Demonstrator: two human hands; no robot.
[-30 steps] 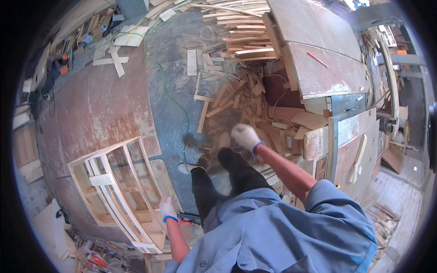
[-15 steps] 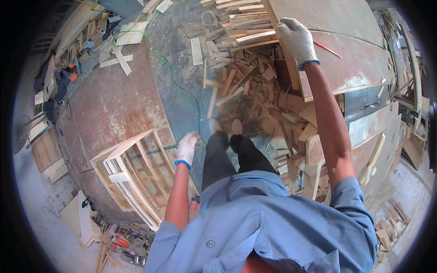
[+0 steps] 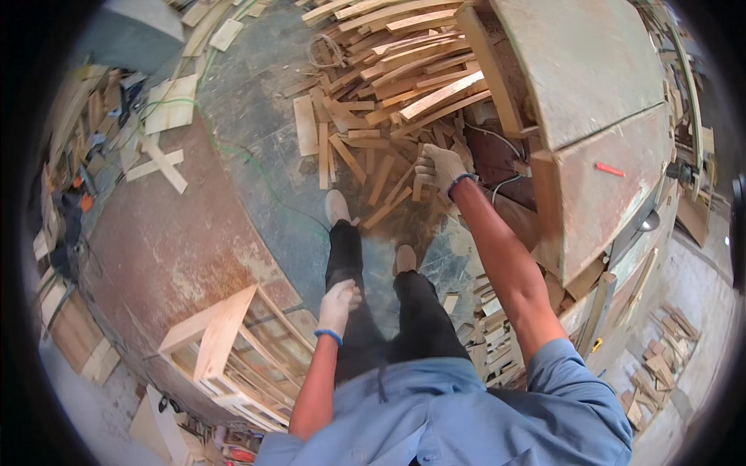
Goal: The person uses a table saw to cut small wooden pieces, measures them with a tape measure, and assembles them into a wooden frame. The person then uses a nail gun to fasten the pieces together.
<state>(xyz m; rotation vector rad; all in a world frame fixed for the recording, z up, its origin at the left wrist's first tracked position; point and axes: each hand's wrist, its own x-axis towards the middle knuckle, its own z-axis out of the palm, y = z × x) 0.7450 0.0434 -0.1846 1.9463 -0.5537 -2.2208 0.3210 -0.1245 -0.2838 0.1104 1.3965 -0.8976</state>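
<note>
My right hand (image 3: 440, 165), in a white knit glove with a blue cuff, hangs with curled fingers beside the workbench, over loose wood offcuts (image 3: 381, 182). Nothing shows in it. My left hand (image 3: 339, 304), gloved the same way, is near my left thigh with its fingers folded in and nothing visible in them. To its left stands a pale wooden frame (image 3: 214, 334) of slats and boards. A red pen-like stick (image 3: 610, 169) lies on the workbench top (image 3: 590, 206), apart from both hands.
Long wooden strips (image 3: 435, 58) are piled beyond my right hand. A green hose (image 3: 268, 182) crosses the floor ahead on the left. Crossed boards (image 3: 159, 165) lie farther left. More wood scraps (image 3: 657, 365) are on the floor at the right.
My right hand has left the bench top and dropped toward the offcuts on the left. My left hand has moved nearer my thigh. My feet have shifted, and the view has turned.
</note>
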